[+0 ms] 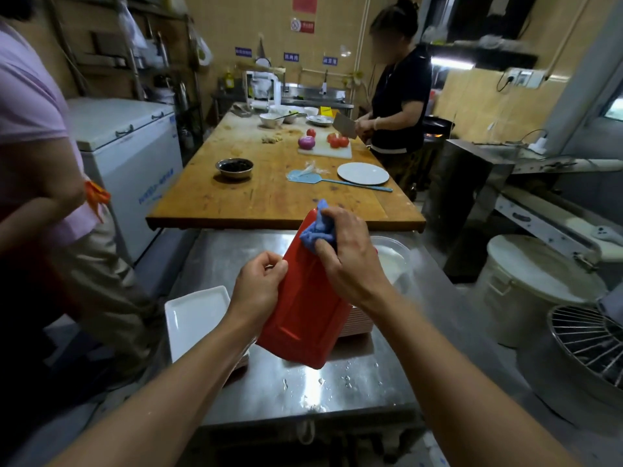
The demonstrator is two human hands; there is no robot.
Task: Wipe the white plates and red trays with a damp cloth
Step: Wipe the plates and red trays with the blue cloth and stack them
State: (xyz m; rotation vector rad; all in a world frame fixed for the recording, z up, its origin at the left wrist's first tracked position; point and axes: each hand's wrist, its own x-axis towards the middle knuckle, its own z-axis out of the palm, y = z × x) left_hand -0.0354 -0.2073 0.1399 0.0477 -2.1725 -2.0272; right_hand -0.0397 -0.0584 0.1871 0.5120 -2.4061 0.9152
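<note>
Not much to report on the wearer: both forearms were bare all the way down into the frame, no sleeves showing. The left hand (258, 286) and right hand (350, 261) had no gloves, rings or watch that I could spot.

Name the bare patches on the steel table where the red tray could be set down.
Bare, wet steel lies on the steel table near its front edge, below the red tray, and on its far left strip by the wooden table. It is crowded at the white plates, the tray stack and the clear tub.
</note>
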